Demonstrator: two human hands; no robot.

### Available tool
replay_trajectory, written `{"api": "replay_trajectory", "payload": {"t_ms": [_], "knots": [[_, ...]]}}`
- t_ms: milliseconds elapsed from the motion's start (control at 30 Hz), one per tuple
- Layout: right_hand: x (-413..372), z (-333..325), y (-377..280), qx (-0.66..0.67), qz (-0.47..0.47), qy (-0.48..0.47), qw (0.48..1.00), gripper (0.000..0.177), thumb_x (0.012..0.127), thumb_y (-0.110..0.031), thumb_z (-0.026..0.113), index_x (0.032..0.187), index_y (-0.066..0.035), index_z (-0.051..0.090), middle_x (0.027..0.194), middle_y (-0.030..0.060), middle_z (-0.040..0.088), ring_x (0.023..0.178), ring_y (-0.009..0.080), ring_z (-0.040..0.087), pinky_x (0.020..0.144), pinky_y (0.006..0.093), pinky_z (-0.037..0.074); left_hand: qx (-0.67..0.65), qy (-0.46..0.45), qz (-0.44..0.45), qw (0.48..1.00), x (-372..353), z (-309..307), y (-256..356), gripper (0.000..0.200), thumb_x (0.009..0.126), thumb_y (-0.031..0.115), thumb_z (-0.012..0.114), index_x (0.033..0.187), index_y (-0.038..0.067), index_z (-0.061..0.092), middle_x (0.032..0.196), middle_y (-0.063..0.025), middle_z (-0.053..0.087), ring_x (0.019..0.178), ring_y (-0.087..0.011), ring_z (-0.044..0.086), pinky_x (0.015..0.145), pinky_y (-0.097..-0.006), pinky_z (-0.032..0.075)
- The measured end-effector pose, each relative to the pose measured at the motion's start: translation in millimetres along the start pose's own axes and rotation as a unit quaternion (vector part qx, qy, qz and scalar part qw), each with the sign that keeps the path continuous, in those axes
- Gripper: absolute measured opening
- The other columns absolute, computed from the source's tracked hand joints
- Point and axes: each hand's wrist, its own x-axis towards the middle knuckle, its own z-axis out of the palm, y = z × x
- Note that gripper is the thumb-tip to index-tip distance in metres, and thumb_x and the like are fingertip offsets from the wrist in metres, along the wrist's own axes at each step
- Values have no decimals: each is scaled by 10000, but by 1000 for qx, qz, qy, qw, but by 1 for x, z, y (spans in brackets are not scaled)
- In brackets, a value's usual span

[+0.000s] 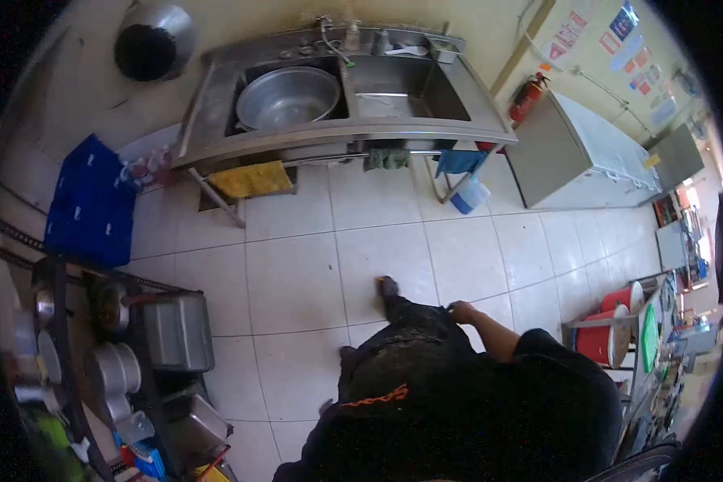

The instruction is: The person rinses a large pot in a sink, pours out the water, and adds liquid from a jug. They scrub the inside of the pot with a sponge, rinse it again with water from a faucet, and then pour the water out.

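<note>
My right hand (462, 312) is beside my hip, at the edge of my dark clothing (414, 337). Its fingers look curled against the cloth, and what they hold, if anything, is hidden. I cannot make out my left hand; dark clothing covers that side. One dark shoe (388, 287) shows on the tiled floor ahead of me. Farther forward stands a steel double sink (345, 132), with a large metal basin (287, 98) in its left bowl.
At left are a blue crate (91, 201) and a rack with metal pots (114, 368). A yellow cloth (251, 180) hangs under the sink. To the right stand a fire extinguisher (528, 98), a chest freezer (582, 153) and red containers (602, 341) by a table.
</note>
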Motion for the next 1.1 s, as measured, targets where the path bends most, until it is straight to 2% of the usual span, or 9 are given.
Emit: {"api": "replay_trajectory", "payload": {"t_ms": [200, 233, 400, 467, 533, 567, 833, 967, 1100], "knots": [[-23, 8, 61, 127, 107, -43, 985, 254, 803, -202, 628, 1016, -77, 684, 757, 120, 678, 584, 195, 630, 525, 348, 543, -154, -98, 83, 980, 76, -62, 109, 248, 893, 348, 586, 1035, 175, 480, 977, -82, 606, 657, -200, 520, 677, -333, 503], [-22, 13, 79, 141, 117, -36, 982, 259, 794, -198, 636, 1015, -77, 694, 820, 110, 691, 627, 199, 657, 577, 343, 559, 15, 54, 93, 994, 46, -30, 148, 347, 862, 391, 657, 1047, 167, 468, 899, -69, 590, 635, -173, 501, 549, -323, 486], [-9, 31, 163, 108, 103, 106, 983, 239, 779, -184, 649, 982, -70, 704, 885, 99, 704, 636, 188, 666, 611, 341, 563, 373, 149, 269, 876, 35, 115, 275, 391, 802, 423, 731, 777, 76, 553, 611, -29, 541, 596, -152, 536, 567, -352, 487], [18, 57, 242, 102, 48, 131, 985, 225, 782, -188, 648, 964, -68, 705, 892, 99, 705, 619, 184, 656, 613, 345, 557, 458, 158, 457, 746, 49, 227, 309, 433, 760, 400, 776, 646, 41, 563, 523, -23, 507, 582, -144, 547, 572, -346, 484], [14, 3, 245, 259, 158, 204, 931, 248, 841, -264, 574, 908, -67, 709, 794, 112, 695, 630, 202, 655, 664, 361, 540, 348, 15, 526, 776, -7, 391, 332, 337, 744, 267, 794, 708, -11, 607, 760, -111, 615, 685, -230, 590, 639, -350, 485], [28, -20, 265, 201, 144, 181, 952, 239, 843, -252, 561, 903, -78, 714, 887, 137, 688, 770, 275, 646, 748, 399, 527, 433, 16, 610, 664, 1, 459, 342, 295, 729, 214, 804, 733, -14, 617, 858, -121, 613, 809, -259, 593, 730, -352, 479], [275, -177, 477, 228, 182, 143, 946, 278, 780, -318, 679, 883, -61, 709, 942, 170, 691, 917, 347, 653, 838, 426, 516, 580, -128, 705, 388, -65, 1003, 371, 840, 586, 475, 843, 1286, 153, 509, 1395, -114, 378, 1310, -356, 343, 1048, -570, 248], [411, -246, 554, 200, 139, 203, 948, 321, 753, -361, 734, 865, -61, 698, 897, 177, 691, 862, 347, 656, 792, 420, 527, 692, -133, 632, 323, -26, 1122, 367, 1145, 539, 594, 813, 1466, 199, 268, 1523, -127, 171, 1407, -386, 154, 1076, -666, 105], [496, -338, 567, 162, 261, 111, 945, 715, 726, -359, 777, 1311, -99, 459, 1296, 181, 496, 1176, 363, 506, 915, 527, 468, 755, -127, 570, 300, -17, 1148, 363, 1130, 590, 639, 763, 1484, 199, 231, 1541, -146, 134, 1411, -392, 149, 1081, -668, 93]]}}
